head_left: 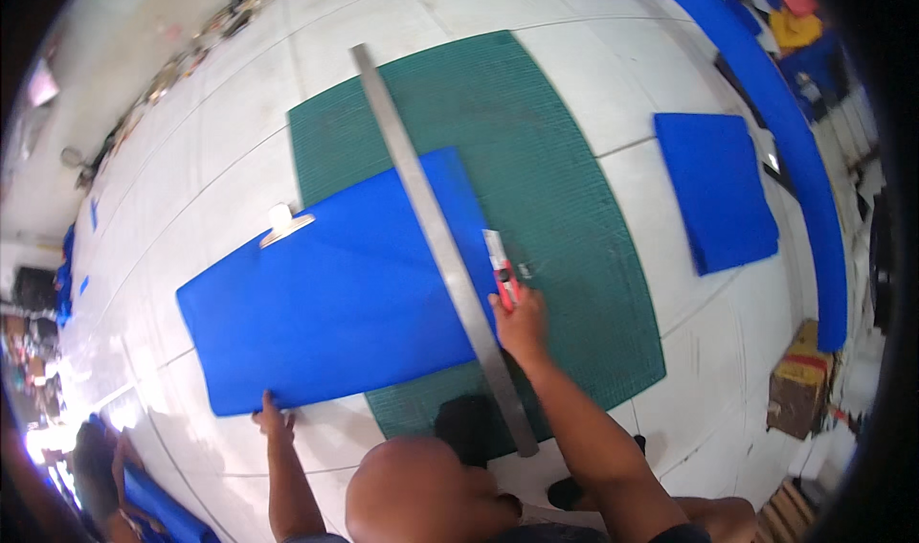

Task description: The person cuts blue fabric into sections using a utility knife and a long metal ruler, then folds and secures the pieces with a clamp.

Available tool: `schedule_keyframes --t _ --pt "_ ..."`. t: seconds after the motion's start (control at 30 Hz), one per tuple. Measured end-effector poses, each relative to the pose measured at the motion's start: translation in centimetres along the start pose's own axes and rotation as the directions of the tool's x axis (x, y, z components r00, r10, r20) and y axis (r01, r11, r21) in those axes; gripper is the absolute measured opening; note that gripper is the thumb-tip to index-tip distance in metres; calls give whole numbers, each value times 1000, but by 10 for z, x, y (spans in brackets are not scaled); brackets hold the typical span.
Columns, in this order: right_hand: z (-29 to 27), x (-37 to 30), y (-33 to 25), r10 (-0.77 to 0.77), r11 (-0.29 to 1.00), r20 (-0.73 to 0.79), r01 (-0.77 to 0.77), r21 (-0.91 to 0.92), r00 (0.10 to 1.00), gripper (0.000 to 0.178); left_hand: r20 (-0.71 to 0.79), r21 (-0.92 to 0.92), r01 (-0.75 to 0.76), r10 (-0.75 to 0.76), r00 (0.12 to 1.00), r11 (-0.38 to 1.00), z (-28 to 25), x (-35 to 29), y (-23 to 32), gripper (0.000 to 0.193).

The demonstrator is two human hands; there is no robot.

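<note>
A blue fabric sheet (325, 313) lies partly on a green cutting mat (565, 217) and partly on the white floor. Across the sheet's right part runs a long metal ruler (436, 227), which reaches past both sides of the mat. My right hand (524, 325) is closed round a red utility knife (504, 275), its tip pointing away from me, just right of the ruler by the sheet's right edge. At the sheet's near left edge, my left hand (274, 417) touches the fabric with fingers apart. A metal clip (286, 227) grips the sheet's far edge.
A smaller stack of blue fabric (718, 193) lies at right, beside a long blue strip (809, 160) curving along the floor. A worn box (802, 380) stands at the lower right. Another person (100, 471) is at the lower left near more blue material (163, 507).
</note>
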State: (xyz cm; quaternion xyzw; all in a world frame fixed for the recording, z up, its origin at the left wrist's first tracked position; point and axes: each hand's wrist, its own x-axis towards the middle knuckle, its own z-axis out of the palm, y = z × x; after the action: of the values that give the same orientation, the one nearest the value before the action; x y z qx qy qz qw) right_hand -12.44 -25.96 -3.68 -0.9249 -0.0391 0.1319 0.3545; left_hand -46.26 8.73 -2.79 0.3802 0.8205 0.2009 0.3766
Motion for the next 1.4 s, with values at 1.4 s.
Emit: schedule_keyframes --t 1.4 --pt "-237 162 152 -104 966 -382 2 -258 918 32 769 -71 228 -92 632 971 116 -231 -53 49"
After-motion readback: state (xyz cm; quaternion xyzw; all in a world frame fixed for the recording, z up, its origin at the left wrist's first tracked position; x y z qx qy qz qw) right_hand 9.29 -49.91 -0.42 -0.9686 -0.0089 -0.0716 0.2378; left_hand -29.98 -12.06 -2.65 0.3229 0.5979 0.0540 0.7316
